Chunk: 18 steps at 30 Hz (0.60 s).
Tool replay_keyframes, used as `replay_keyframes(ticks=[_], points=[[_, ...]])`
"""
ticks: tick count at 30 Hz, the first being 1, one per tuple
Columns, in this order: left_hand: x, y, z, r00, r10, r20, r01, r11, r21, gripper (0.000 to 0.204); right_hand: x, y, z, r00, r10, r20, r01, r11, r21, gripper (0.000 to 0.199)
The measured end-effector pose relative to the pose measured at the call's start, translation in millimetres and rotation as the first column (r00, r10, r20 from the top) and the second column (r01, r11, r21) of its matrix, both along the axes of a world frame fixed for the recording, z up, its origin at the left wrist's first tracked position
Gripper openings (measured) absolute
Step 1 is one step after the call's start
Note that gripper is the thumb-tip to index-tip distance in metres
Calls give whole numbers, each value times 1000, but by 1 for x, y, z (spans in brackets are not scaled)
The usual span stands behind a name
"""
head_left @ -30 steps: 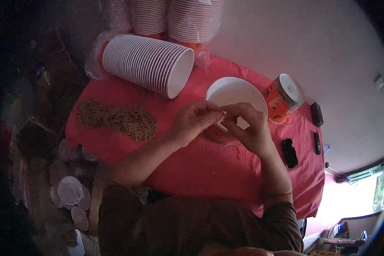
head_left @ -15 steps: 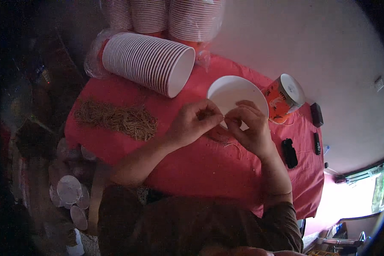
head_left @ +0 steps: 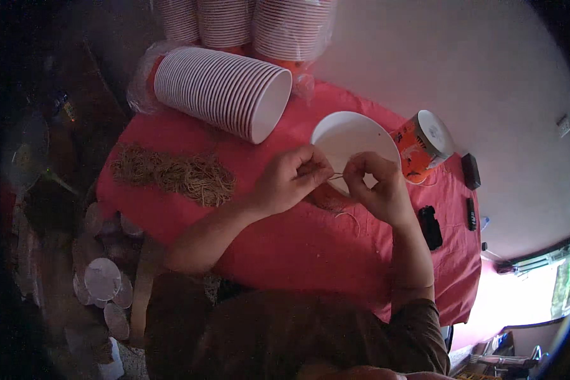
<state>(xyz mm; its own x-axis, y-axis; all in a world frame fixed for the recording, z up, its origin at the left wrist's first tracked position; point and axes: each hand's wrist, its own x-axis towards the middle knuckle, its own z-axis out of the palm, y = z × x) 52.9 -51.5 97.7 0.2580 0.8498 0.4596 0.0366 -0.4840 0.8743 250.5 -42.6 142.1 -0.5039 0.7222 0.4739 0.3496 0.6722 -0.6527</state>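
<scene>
Head view, one entry: left hand (head_left: 291, 183) and right hand (head_left: 377, 187) each pinch an end of a thin rubber band (head_left: 337, 176), stretched over a white paper cup (head_left: 351, 142) on the red worktop (head_left: 234, 234). Step: band being opened; next calls for steady spreading.

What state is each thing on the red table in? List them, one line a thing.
Left hand: pinching a thin band.
Right hand: pinching the same band.
Thin band: stretched between the hands.
White cup: open mouth facing up.
Sleeve of cups: lying on its side.
Orange cup: tipped over.
Pile of bands: loose heap.
</scene>
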Motion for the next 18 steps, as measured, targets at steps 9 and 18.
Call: replay_keyframes(ticks=[9, 18], points=[[-2, 3, -3, 999, 25, -33, -24, 999, 24, 12, 14, 2, 7, 995, -61, 84, 68, 994, -83, 6], [-2, 0, 15, 932, 361, -11, -282, 747, 602, 14, 18, 3, 12, 994, -104, 36, 101, 991, 84, 6]])
